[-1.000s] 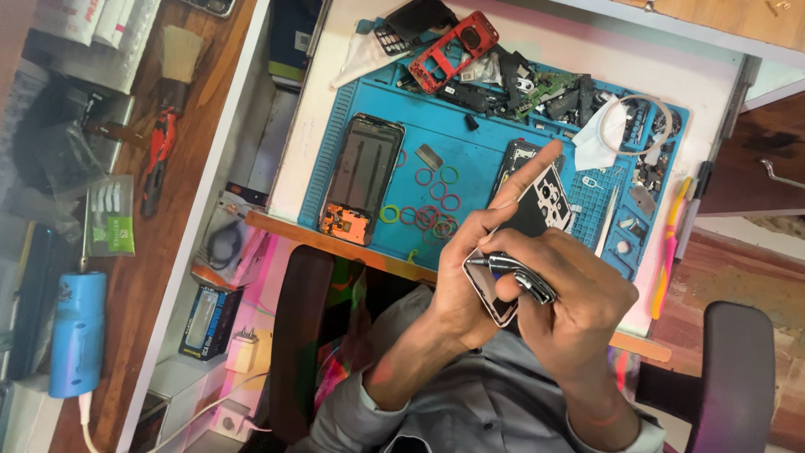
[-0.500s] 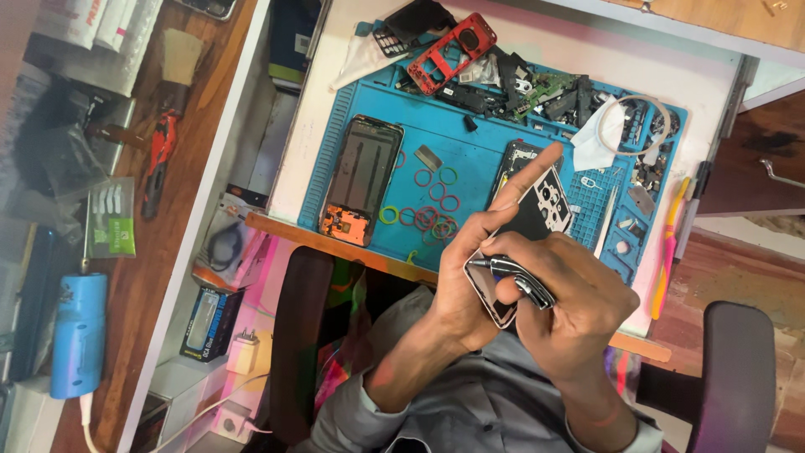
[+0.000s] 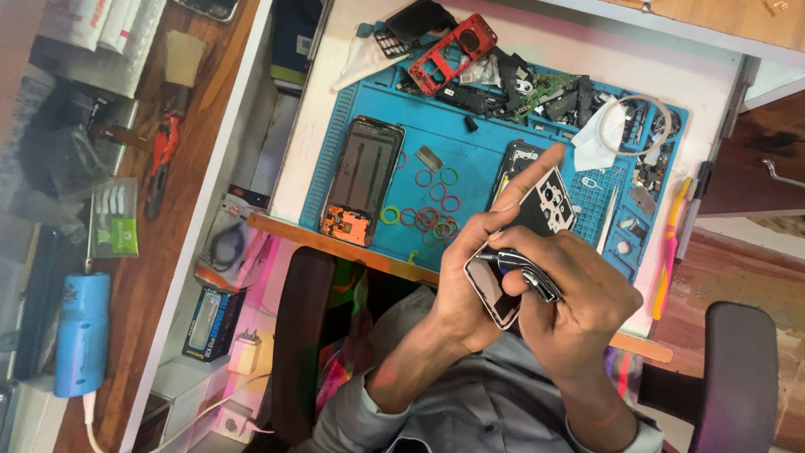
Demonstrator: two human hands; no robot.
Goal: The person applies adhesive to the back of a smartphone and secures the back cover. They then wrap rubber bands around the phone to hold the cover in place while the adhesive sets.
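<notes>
My left hand (image 3: 465, 281) grips a small phone body (image 3: 489, 295) by its edge, dark face up, with the index finger stretched out toward the blue work mat (image 3: 470, 138). My right hand (image 3: 587, 315) holds a black and silver screwdriver (image 3: 524, 273) whose tip rests on the upper edge of the phone body. Both hands hover over the front edge of the desk, above my lap. Just behind them on the mat lies a black plate with round holes (image 3: 552, 200).
On the mat lie an opened phone with an orange end (image 3: 362, 180), coloured rubber rings (image 3: 428, 210), a red frame (image 3: 453, 52), circuit parts, tweezers (image 3: 605, 225) and a white cloth. An orange tool (image 3: 671, 247) lies right. A blue cylinder (image 3: 81, 331) and red pliers (image 3: 161, 159) sit left.
</notes>
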